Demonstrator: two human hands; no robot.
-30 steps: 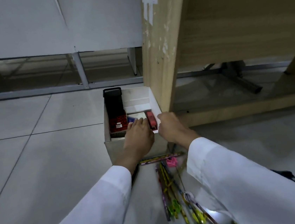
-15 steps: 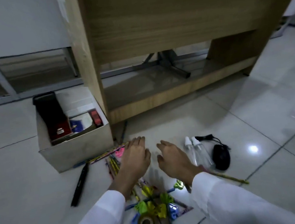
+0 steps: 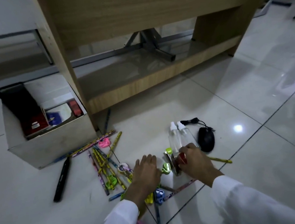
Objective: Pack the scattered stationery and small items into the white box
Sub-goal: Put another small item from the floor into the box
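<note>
Two hands down among the clutter on the tiled floor. The right hand [image 3: 194, 159] curls its fingers around a small red-and-metal item [image 3: 179, 160], a stapler by the look of it, lying just beside the spray bottles [image 3: 180, 137]. The left hand [image 3: 146, 171] hovers flat and relaxed over the pencils [image 3: 102, 162], gripping nothing. The white box [image 3: 50, 141] sits well off to the left, so that catch must travel across the left hand, I reckon.

right hand [image 3: 192, 160] now gripping red item [image 3: 182, 158]
</note>
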